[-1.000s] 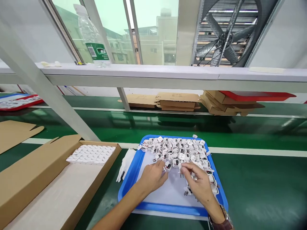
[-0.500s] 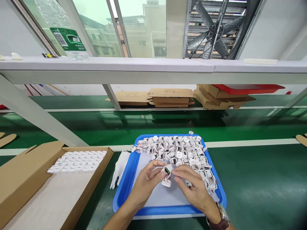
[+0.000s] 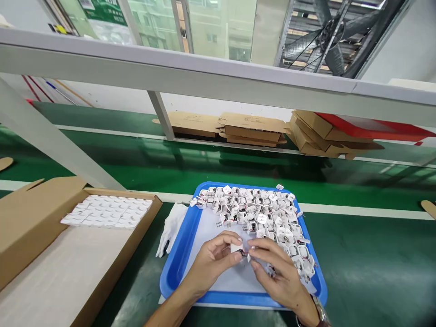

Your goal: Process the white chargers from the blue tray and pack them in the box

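Observation:
Over the blue tray (image 3: 172,261), my left hand (image 3: 216,259) grips a small white plug housing (image 3: 235,248) between thumb and fingers. Its side shows a dark opening, and short wires run from it to a small white cover piece (image 3: 249,257). My right hand (image 3: 281,268) faces it from the other side, thumb and fingertips closed about the cover piece; its exact contact is partly hidden. Many similar open white plug housings (image 3: 262,219), with wires, dark parts and metal pins, crowd the back and right of the tray.
Left of the tray is an open cardboard box (image 3: 126,254) with white parts (image 3: 109,211) in rows at its far end. A white glove (image 3: 172,227) lies between box and tray. A pale frame bar (image 3: 204,81) crosses above, with flattened cartons (image 3: 252,127) behind.
The plug housing has been turned in my left hand, and the cover piece has swung from below it to its right side. My right fingers are now at that piece. The view has tilted.

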`<state>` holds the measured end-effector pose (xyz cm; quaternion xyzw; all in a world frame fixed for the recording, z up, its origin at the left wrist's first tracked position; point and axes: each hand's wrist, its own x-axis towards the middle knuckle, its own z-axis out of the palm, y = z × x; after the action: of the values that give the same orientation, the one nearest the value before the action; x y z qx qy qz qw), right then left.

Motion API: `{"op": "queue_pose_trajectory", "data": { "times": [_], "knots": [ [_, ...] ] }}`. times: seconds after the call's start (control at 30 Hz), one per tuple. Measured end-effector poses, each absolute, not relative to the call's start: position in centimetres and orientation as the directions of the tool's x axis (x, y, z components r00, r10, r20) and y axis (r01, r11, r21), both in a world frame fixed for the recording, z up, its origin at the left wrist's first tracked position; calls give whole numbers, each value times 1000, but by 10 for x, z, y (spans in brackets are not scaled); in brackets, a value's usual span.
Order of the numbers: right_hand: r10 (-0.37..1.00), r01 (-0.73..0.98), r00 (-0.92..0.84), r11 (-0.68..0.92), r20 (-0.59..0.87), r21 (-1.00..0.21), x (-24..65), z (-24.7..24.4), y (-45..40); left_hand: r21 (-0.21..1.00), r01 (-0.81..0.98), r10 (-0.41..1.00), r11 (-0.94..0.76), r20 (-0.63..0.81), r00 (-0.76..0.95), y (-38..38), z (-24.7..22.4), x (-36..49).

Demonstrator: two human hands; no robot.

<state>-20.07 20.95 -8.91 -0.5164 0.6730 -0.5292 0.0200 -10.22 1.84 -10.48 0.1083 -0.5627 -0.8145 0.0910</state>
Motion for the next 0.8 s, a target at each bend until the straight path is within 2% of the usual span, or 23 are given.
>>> {"op": "queue_pose_trajectory", "data": {
  "times": [0.17, 0.27, 0.37, 0.47, 0.53, 0.6, 0.7, 0.8],
  "knots": [
    [-687, -696, -471, -96, 553, -712, -195, -85, 204, 953, 95, -276, -287, 12, -961, 22, -106, -101],
    [-660, -700, -496, -80, 564, -710, -192, -89, 203, 970, 139, -343, -198, 65, -937, 26, -105, -99],
    [-739, -727, -408, -92, 535, -681, -191, -94, 206, 979, 134, -397, -153, 64, -916, 28, -103, -98],
    [-805, -817, -264, -107, 532, -566, -193, -96, 211, 979, 110, -388, -174, 34, -921, 29, -104, -97],
    [-792, -876, -204, -115, 575, -469, -194, -96, 213, 980, 99, -381, -175, 26, -924, 29, -105, -97],
    [-774, -900, -201, -96, 600, -425, -194, -95, 214, 979, 103, -395, -178, 25, -918, 29, -107, -98],
    [-764, -886, -273, -37, 585, -462, -193, -93, 213, 971, 113, -406, -208, 19, -914, 27, -108, -99],
    [-727, -857, -341, -21, 597, -515, -196, -92, 211, 966, 99, -343, -240, 11, -939, 23, -107, -98]
  ]
}}
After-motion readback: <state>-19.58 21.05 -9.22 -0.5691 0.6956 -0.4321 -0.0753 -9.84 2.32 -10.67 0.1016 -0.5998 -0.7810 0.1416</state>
